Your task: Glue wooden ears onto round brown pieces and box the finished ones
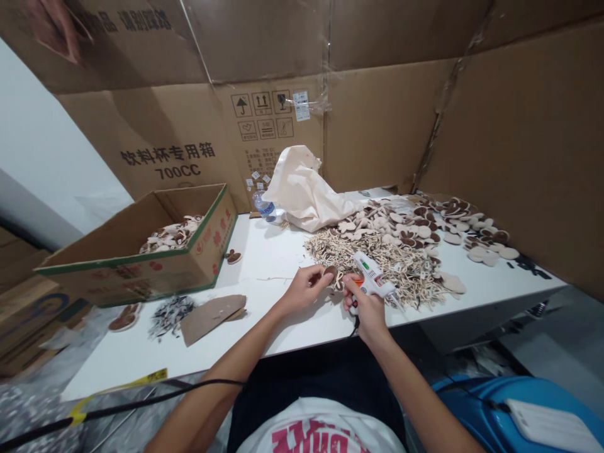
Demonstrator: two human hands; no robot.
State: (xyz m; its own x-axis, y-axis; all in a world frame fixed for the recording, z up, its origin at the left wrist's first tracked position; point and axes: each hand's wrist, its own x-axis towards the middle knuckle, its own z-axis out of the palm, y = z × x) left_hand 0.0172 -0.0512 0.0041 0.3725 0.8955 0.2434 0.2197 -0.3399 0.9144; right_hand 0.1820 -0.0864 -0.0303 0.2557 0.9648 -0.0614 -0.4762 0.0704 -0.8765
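Note:
Near the table's front edge, my left hand (306, 288) pinches a small brown and cream felt piece (331, 272). A cream loop shape (338, 280) shows on that piece, between both hands. My right hand (367, 307) is closed around a white glue gun (372, 274), whose nozzle points toward the lower right, away from the felt piece. The right fingertips are close beside the loop; whether they touch it is too small to tell. Behind the glue gun spreads a pile of thin cream and dark strips (330, 248), with brown and cream felt pieces (410, 226) beyond it.
An open carton (207, 258) with felt pieces stands at left. Nearby lie dark scraps (170, 314), a cardboard piece (210, 318) and one felt piece (233, 257). A cloth (302, 189) and bottle (265, 207) sit at the back. Another hand (59, 28) shows at top left.

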